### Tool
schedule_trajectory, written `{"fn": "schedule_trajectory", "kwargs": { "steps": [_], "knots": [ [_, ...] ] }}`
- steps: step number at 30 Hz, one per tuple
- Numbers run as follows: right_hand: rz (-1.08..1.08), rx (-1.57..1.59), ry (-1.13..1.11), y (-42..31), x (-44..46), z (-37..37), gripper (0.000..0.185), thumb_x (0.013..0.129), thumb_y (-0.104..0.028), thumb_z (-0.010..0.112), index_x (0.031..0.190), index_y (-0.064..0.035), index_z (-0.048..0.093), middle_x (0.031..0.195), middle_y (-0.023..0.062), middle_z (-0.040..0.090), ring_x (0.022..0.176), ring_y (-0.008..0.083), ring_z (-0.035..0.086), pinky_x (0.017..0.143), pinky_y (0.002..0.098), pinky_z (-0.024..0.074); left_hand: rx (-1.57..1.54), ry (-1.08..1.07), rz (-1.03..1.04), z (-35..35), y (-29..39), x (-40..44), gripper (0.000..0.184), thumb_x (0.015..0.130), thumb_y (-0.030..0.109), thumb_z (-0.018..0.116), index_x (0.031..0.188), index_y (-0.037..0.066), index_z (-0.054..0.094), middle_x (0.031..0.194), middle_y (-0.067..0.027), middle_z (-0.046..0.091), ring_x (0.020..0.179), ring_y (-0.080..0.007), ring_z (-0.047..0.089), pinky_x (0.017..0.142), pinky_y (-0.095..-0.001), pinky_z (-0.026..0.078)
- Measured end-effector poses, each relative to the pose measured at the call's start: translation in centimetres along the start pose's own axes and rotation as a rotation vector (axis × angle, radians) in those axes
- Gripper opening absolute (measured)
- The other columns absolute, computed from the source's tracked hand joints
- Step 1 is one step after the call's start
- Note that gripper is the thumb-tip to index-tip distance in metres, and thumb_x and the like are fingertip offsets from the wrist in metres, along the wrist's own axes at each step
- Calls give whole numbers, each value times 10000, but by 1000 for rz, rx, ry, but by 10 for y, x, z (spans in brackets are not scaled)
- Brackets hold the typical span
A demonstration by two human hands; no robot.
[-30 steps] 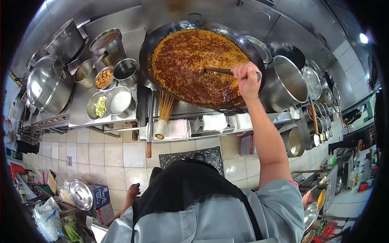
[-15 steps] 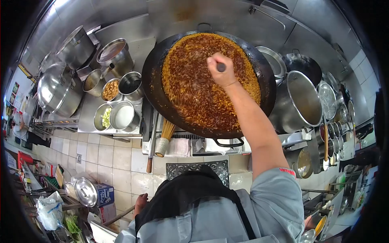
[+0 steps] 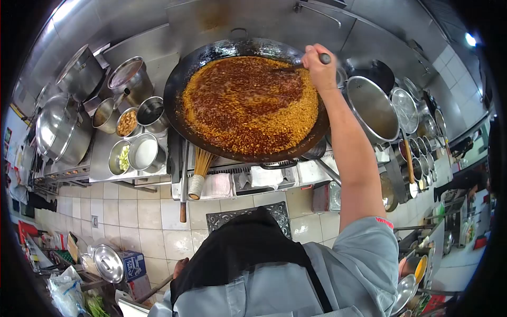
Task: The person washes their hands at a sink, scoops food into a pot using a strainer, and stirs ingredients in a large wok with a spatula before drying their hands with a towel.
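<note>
A large black wok (image 3: pixel 177 113) holds a bubbling, red-brown oily mix (image 3: pixel 248 100) with many small yellow bits. Over its right side, my right hand (image 3: pixel 319 68) is closed around the handle of a stirring tool (image 3: pixel 288 69). The handle's dark end sticks out above my fist, and its shaft runs left into the mix. Its head is hidden, so I cannot tell whether it is a ladle or a spatula. My left hand (image 3: pixel 180 267) hangs low beside my body, away from the wok; its fingers are mostly hidden.
Left of the wok stand metal pots, including one of white contents (image 3: pixel 146 152) and a bowl of brown pieces (image 3: pixel 127 122). A bamboo wok brush (image 3: pixel 200 171) lies in front. A perforated skimmer (image 3: pixel 316 150) and a deep steel pot (image 3: pixel 372 108) are at right.
My right hand has moved with the tool from the mix's upper middle to the wok's right side. More yellow bits show at the lower right. The whole view has shifted slightly.
</note>
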State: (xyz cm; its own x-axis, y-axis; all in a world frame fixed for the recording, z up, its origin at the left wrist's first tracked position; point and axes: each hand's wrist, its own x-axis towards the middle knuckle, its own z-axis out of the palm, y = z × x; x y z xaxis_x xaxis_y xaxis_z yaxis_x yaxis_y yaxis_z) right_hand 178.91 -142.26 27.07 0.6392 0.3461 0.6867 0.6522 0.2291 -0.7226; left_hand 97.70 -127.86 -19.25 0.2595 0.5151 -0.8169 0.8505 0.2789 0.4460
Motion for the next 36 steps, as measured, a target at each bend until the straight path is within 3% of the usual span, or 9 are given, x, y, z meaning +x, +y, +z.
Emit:
{"fn": "schedule_trajectory", "kwargs": {
  "steps": [6, 13, 16, 20, 23, 26, 29, 30, 36],
  "knots": [
    [42, 136, 108, -76, -50, -56, 361, 1019, -116, 551, 675, -74, 449, 602, 24, 457, 568, 143, 462, 662, 351, 486, -78, -29, 65, -13, -13, 74, 470, 978, 400, 569, 949, -58, 669, 826, -135, 673, 730, -238, 599, 709, -451, 498],
    [56, 237, 127, -162, -96, -94, 372, 1020, -167, 547, 669, -85, 454, 568, 39, 432, 541, 171, 449, 662, 396, 485, 9, -65, 162, -38, 34, 43, 547, 973, 424, 590, 1216, -62, 649, 869, -138, 685, 740, -277, 642, 687, -447, 539],
    [105, 299, 139, -194, -104, -104, 385, 1032, -223, 536, 685, -105, 419, 561, 30, 383, 549, 178, 401, 683, 411, 452, 38, -71, 186, -38, 21, 62, 458, 966, 365, 584, 1115, -65, 640, 826, -148, 672, 747, -291, 644, 677, -456, 520],
    [110, 327, 151, -243, -108, -104, 393, 1042, -263, 505, 689, -119, 408, 552, 20, 351, 547, 159, 342, 680, 404, 415, 806, -19, 855, -42, -16, 104, 386, 954, 331, 559, 987, -43, 650, 831, -173, 691, 740, -314, 641, 706, -471, 511],
    [117, 359, -4, -263, -110, -109, 398, 1047, -283, 490, 690, -128, 411, 552, 13, 353, 543, 155, 339, 677, 401, 414, 341, -123, 247, -50, -31, 89, 338, 950, 332, 550, 896, 12, 647, 871, -205, 707, 778, -342, 658, 751, -478, 513],
    [135, 370, -131, -271, -116, -102, 394, 1047, -285, 481, 690, -131, 413, 544, 13, 368, 530, 154, 352, 672, 394, 414, 226, -75, 146, -49, -56, 87, 349, 960, 364, 552, 878, 42, 659, 882, -216, 709, 818, -347, 673, 766, -478, 512],
    [161, 437, -199, -260, -124, -84, 364, 1022, -244, 506, 692, -115, 425, 539, 24, 379, 514, 164, 373, 650, 391, 415, 742, -50, 523, -55, -65, 81, 400, 973, 414, 569, 914, 43, 707, 914, -191, 731, 868, -332, 689, 782, -462, 518],
    [176, 465, -210, -251, -128, -76, 350, 1010, -226, 517, 692, -107, 431, 537, 29, 383, 508, 169, 381, 640, 390, 415, 272, -184, 242, -58, -66, 82, 450, 979, 441, 569, 997, 21, 728, 965, -182, 747, 903, -330, 697, 810, -456, 521],
    [151, 550, -107, -178, -159, -19, 297, 979, -128, 513, 693, -97, 437, 553, 30, 403, 515, 162, 388, 614, 368, 399, 170, 57, 80, -54, -63, 50, 513, 957, 454, 593, 1056, -32, 724, 953, -183, 749, 852, -305, 686, 813, -460, 516]
  ]
}}
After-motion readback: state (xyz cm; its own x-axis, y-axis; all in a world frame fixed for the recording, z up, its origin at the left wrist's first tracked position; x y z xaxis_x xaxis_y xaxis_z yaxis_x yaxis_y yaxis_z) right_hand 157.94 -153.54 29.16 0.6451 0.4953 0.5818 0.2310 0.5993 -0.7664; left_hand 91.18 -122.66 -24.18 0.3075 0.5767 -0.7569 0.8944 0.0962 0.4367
